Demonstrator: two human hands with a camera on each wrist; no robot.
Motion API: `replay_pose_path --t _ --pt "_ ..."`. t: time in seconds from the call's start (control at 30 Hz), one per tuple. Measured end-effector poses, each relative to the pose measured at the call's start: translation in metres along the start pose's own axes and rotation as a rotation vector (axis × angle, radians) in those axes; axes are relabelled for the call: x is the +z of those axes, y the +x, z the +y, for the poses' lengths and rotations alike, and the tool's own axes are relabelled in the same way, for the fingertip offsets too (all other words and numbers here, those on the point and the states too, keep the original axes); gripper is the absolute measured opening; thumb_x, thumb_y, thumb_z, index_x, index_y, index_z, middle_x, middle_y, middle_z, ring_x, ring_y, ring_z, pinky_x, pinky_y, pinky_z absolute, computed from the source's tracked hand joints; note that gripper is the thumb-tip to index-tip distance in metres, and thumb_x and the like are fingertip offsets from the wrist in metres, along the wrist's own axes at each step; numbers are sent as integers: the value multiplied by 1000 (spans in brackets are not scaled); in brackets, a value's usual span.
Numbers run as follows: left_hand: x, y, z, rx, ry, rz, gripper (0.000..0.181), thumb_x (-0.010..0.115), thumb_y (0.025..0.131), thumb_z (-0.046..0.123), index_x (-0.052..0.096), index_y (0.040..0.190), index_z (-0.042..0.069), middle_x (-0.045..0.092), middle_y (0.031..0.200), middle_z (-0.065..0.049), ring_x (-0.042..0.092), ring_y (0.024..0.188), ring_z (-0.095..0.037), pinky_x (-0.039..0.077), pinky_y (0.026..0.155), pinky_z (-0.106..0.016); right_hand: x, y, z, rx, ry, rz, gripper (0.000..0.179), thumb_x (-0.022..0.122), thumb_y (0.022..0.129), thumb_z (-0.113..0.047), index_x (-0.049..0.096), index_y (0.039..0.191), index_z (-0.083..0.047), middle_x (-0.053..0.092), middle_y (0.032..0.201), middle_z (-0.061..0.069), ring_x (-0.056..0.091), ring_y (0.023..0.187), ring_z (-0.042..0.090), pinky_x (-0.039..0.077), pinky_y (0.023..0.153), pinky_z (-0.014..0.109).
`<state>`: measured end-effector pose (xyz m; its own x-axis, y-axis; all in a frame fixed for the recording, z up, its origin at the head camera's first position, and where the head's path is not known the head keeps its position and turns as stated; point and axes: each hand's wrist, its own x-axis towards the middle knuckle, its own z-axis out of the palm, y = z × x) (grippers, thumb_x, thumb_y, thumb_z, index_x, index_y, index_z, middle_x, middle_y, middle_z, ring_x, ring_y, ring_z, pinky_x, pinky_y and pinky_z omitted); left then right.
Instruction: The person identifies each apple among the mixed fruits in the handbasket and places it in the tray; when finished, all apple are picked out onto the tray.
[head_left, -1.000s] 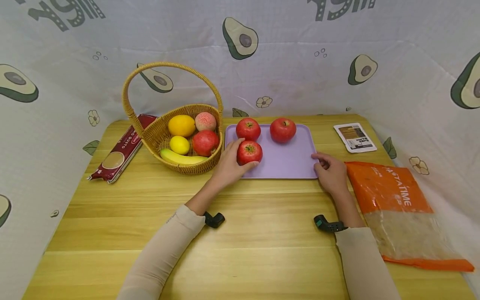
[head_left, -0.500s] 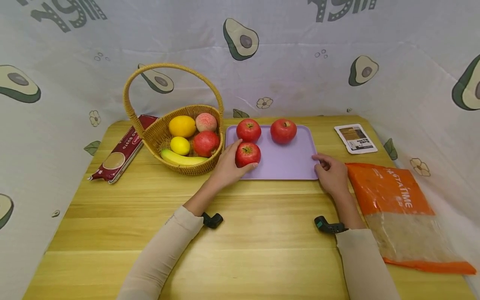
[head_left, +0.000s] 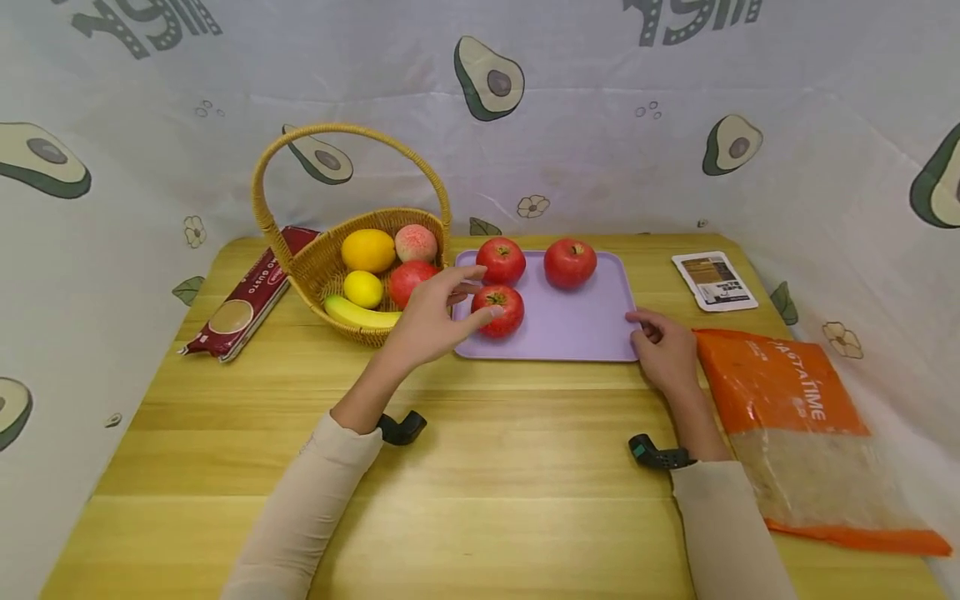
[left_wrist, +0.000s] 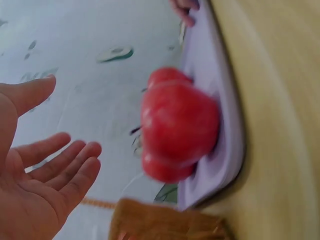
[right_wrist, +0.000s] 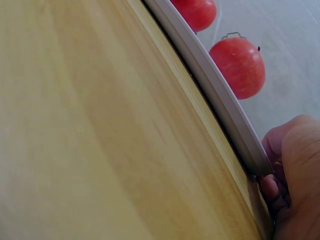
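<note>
Three red apples stand on a lilac tray [head_left: 577, 325]: a front-left apple [head_left: 501, 312], a back-left apple [head_left: 501, 261] and a back-right apple [head_left: 570, 263]. My left hand [head_left: 431, 321] is just left of the front apple, its thumb and fingers spread. In the left wrist view that hand [left_wrist: 50, 175] holds nothing, and a gap separates it from the apples [left_wrist: 175, 120]. At the tray's right edge, my right hand [head_left: 667, 346] grips the rim with curled fingers. The right wrist view has this hand [right_wrist: 300, 170] at the tray's corner.
A wicker basket [head_left: 318, 262] of fruit stands left of the tray, partly behind my left hand. Beyond it lies a dark red packet [head_left: 251, 300]. To the right are an orange pasta bag [head_left: 787, 383] and a small white packet [head_left: 715, 281]. A patterned cloth hangs behind.
My left hand has let go of the front apple and drawn back to the left, with its fingers spreading. The apple stays on the tray. My right hand keeps its place at the rim.
</note>
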<state>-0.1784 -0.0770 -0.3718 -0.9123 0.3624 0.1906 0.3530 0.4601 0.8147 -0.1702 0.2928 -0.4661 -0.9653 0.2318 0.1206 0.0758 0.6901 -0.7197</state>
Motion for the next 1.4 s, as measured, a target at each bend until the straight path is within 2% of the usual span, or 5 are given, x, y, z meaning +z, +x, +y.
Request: replay_pose_path --t 0.1,0.23,0.43,1.03,1.4 --pt "-22 -3 -5 6 25 31 56 77 93 39 62 140 11 66 138 -5 69 118 -23 56 103 -38 -2 -1 -1 6 2 -1 33 55 99 -13 73 126 -7 69 119 15 49 88 19 37 69 15" --pt "-49 -6 -19 -50 106 104 57 76 92 43 63 138 12 67 135 -6 68 116 -27 57 101 -44 -1 -1 -1 -1 -1 -4 33 56 98 -13 73 126 -7 68 118 16 50 88 20 38 70 15" --pt "-68 -9 -35 -173 209 154 68 77 90 46 57 145 12 61 144 -10 61 124 -33 51 105 -52 2 -1 3 -9 -7 -9 33 56 98 -13 73 126 -7 68 126 15 50 88 19 38 70 14" --pt "-62 1 -52 -406 297 127 91 70 83 71 51 149 12 60 143 -15 55 128 -36 49 105 -54 -2 0 2 8 -9 4 32 55 98 -13 74 124 -8 68 124 14 49 88 19 37 68 14" --pt "-57 13 -55 -464 282 85 95 61 86 77 46 153 12 58 145 -16 60 122 -36 53 103 -54 1 0 1 -14 0 8 32 56 98 -12 74 125 -7 68 129 15 50 88 19 37 69 13"
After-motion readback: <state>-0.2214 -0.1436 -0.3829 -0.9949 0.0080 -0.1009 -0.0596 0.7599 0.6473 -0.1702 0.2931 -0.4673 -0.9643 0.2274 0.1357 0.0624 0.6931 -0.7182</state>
